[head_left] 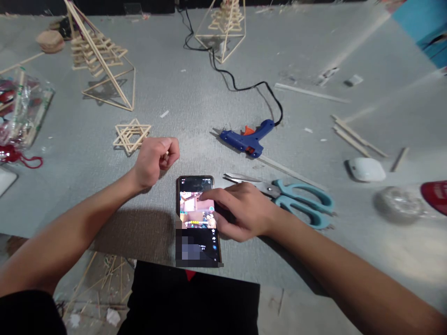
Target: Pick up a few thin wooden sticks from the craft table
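My left hand (155, 160) is curled into a fist over the table, just right of a small wooden-stick star (132, 136). Something pale shows between its fingers, too small to name. A phone (198, 242) with a lit screen lies near the table's front edge. My right hand (242, 209) reaches over it from the right, fingers apart, the index fingertip at the screen and the thumb by its right edge. Teal-handled scissors (303, 195) lie partly behind my right hand. Beyond them is a blue glue gun (246, 138).
Stick pyramids stand at the back left (108, 65) and back centre (223, 35). A black cord (237, 87) runs from the glue gun. Plastic-wrapped items (23, 109) lie left. Loose sticks (352, 137), a white case (366, 169) and a red object (435, 196) are at right.
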Tool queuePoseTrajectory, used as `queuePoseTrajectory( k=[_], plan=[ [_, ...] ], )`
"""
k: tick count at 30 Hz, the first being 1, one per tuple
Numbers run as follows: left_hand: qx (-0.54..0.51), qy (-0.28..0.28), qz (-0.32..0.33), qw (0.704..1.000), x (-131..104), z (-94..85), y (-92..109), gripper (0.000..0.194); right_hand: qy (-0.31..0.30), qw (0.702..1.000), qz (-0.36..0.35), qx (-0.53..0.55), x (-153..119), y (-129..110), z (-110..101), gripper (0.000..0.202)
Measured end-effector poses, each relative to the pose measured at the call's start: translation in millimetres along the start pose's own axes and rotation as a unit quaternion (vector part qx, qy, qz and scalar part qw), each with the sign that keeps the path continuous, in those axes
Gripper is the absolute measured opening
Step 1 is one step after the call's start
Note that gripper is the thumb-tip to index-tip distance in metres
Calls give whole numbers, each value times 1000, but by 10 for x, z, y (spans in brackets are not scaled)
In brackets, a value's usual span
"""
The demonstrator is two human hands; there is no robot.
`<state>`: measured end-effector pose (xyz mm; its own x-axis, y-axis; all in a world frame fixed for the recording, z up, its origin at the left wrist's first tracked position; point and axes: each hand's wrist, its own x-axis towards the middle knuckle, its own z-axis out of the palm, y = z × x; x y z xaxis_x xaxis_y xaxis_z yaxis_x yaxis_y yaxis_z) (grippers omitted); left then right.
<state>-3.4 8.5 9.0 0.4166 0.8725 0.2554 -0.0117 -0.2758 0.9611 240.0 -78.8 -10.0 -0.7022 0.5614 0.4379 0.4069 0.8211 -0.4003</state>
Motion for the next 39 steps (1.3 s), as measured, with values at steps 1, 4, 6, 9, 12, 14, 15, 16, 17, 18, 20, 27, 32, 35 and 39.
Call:
queuePoseTrajectory(
  k=[1, 4, 6, 9, 12, 14, 15, 16, 17, 18, 20, 27, 32, 35, 39],
  plan=[
    [0, -3, 5, 1000, -2, -3, -2, 47, -1, 1000, 0, 2, 0, 1, 1, 32],
    [3, -6, 4, 1000, -9, -12, -6, 45, -3, 1000, 0, 4, -4, 3, 3, 33],
    [3, -5, -2, 1000, -11, -16, -9, 43, -6, 1000, 1, 4, -5, 4, 2, 32],
    [0, -3, -1, 1000, -8, -18, -12, 42, -9, 1000, 4, 4, -3, 2, -3, 31],
    [-6, 0, -4, 1000, -4, -16, -12, 43, -7, 1000, 4, 5, 2, 1, -8, 31],
    [-5, 0, -12, 1000, -4, -13, -8, 43, -7, 1000, 3, 7, 5, 1, -9, 30],
    [-4, 0, -11, 1000, -4, -11, -5, 43, -8, 1000, 3, 8, 5, 2, -9, 30],
    [-3, 0, -9, 1000, -4, -11, -3, 43, -9, 1000, 2, 8, 6, 2, -10, 30],
    [-2, 0, -7, 1000, -5, -11, -2, 43, -10, 1000, 2, 7, 6, 2, -10, 30],
    [-2, -1, -5, 1000, -5, -13, -1, 43, -10, 1000, 2, 4, 6, 2, -10, 31],
    [-2, -2, -4, 1000, -6, -18, -3, 40, -9, 1000, 0, -2, 6, 1, -11, 32],
    [-5, -6, -4, 1000, -9, -30, -12, 43, -10, 1000, 0, -6, -3, 7, -4, 32],
    [8, -1, -6, 1000, -12, -22, -5, 40, -16, 1000, 0, -4, -10, 16, 2, 32],
    [4, 0, -5, 1000, -12, -20, -16, 43, -14, 1000, 0, -3, -11, 14, 0, 32],
    [0, 0, -14, 1000, -11, -26, -33, 46, -12, 1000, 0, -10, -6, 8, -10, 31]
  ],
)
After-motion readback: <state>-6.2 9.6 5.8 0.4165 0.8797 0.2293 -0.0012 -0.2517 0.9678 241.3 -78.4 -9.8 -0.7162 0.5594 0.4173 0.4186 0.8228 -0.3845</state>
